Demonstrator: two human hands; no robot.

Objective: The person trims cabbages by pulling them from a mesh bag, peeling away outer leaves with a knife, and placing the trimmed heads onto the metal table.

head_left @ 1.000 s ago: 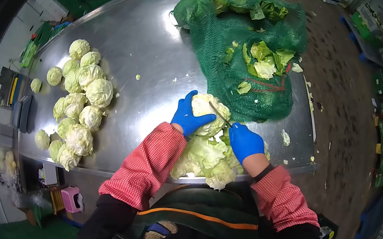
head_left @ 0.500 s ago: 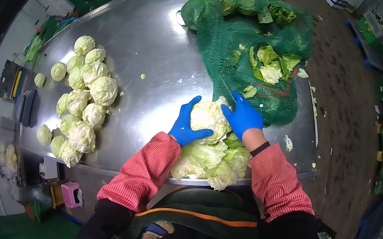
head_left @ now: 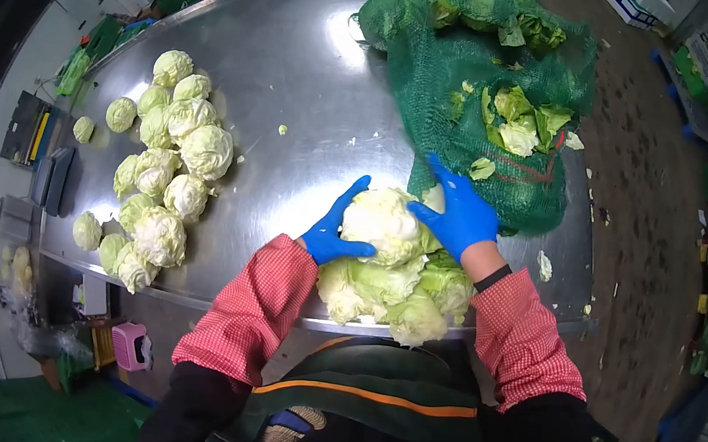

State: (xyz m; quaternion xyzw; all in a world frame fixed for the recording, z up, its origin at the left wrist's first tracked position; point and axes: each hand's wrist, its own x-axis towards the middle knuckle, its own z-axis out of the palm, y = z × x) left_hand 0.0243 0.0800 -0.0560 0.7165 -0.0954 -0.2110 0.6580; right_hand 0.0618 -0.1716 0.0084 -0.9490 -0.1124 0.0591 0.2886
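Observation:
A pale, trimmed head of lettuce (head_left: 379,223) is between my two blue-gloved hands near the table's front edge. My left hand (head_left: 337,229) cups its left side, with the thumb along the near face and the fingers pointing away from me. From the right, my right hand (head_left: 463,214) grips it, its thumb on the top and its fingers behind. A loose pale leaf (head_left: 434,199) shows by the right fingers. Underneath lies a heap of loose lettuce leaves (head_left: 418,316). The undersides of both hands are hidden.
Several trimmed lettuce heads (head_left: 206,152) are grouped on the left of the steel table (head_left: 306,56). A green mesh sack (head_left: 427,108) lies at the far right, with leaves (head_left: 518,122) on top. Scraps (head_left: 545,266) lie near the right edge. A pink container (head_left: 130,346) stands below left.
The view has shifted slightly, moving the scene right. My left hand and the lettuce have moved slightly left relative to the sack. The head shows a smoother, paler face, and a leaf now stands out by my right hand.

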